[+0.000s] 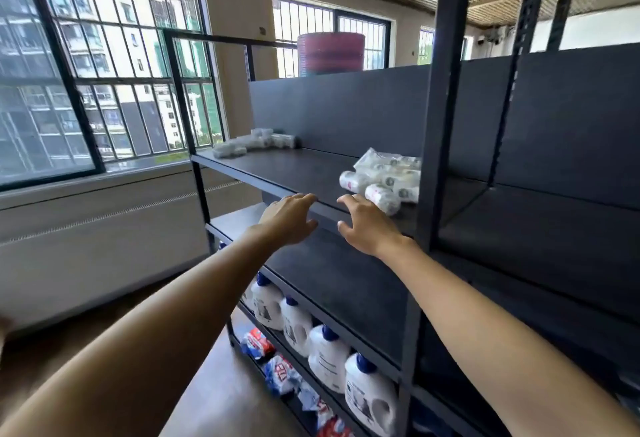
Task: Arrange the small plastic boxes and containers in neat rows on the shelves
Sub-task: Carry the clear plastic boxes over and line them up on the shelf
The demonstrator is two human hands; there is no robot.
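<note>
A dark metal shelf [298,173] stands in front of me. At its far left end lies a loose cluster of small clear plastic containers [256,142]. Near the right upright lies a pile of small white wrapped containers [384,180], some on their sides. My left hand [291,220] reaches to the shelf's front edge, fingers extended and holding nothing. My right hand [367,225] hovers just left of the white pile, fingers spread and empty, its fingertips close to the nearest white container.
A dark vertical post [440,124] stands right of the pile. White detergent bottles with blue caps [329,350] line a lower shelf, and coloured bags [277,367] lie on the bottom one. A pink stack of baskets [330,53] sits on top. Windows are to the left.
</note>
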